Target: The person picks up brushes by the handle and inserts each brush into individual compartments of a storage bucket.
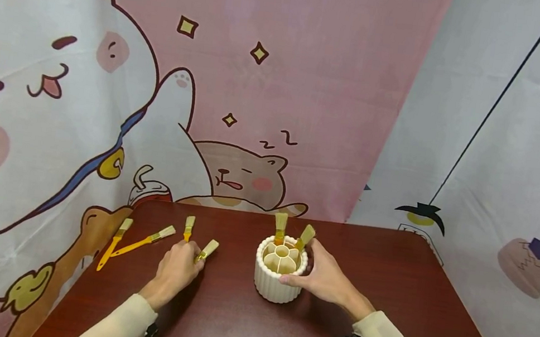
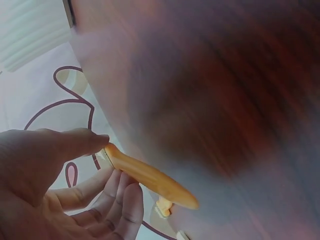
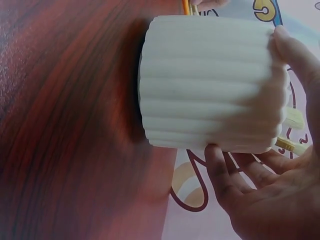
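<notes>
My left hand (image 1: pixel 175 268) pinches a paintbrush (image 1: pixel 209 249) between thumb and fingers near the metal band. In the left wrist view its orange handle (image 2: pixel 152 177) sticks out past the fingers. With thumb and fingers spread around its side, my right hand (image 1: pixel 329 280) grips a cream, ribbed round holder (image 1: pixel 276 286). The holder is upright on the table, with petal-shaped compartments around a central ring. One brush (image 1: pixel 280 226) stands bristles-up in a back compartment; a second brush (image 1: pixel 306 236) leans right beside it, near the right fingers.
Two yellow-handled brushes (image 1: pixel 115 244) (image 1: pixel 149 239) lie with handle ends meeting at the left of the dark red table (image 1: pixel 236 322). Another brush (image 1: pixel 189 227) lies just beyond my left hand. A cartoon-printed cloth (image 1: pixel 317 112) hangs behind the table's far edge.
</notes>
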Demonstrator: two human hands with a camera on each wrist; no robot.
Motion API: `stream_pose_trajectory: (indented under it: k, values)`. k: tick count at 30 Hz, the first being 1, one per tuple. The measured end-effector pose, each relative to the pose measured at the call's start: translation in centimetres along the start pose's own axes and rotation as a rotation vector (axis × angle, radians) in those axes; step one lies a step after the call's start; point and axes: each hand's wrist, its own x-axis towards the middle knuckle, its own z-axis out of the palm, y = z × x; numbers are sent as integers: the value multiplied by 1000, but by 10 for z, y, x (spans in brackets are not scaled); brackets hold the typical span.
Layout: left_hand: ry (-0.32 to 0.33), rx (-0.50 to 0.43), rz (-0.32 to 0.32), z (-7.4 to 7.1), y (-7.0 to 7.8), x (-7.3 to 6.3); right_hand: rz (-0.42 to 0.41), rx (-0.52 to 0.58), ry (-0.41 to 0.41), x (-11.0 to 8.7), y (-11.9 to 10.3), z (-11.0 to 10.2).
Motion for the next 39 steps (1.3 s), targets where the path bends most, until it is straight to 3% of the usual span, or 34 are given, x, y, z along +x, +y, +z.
stream_pose_trajectory:
  k: [23,30,39]
  values:
    - [187,-121,96,-1,29,0,10,-8,17,-1,-1,4]
    - [236,-155,97,-5,36,1,13,-15,23,0,-1,3]
    - [335,-269,164,-9,46,3,11,-4,23,-2,-2,3]
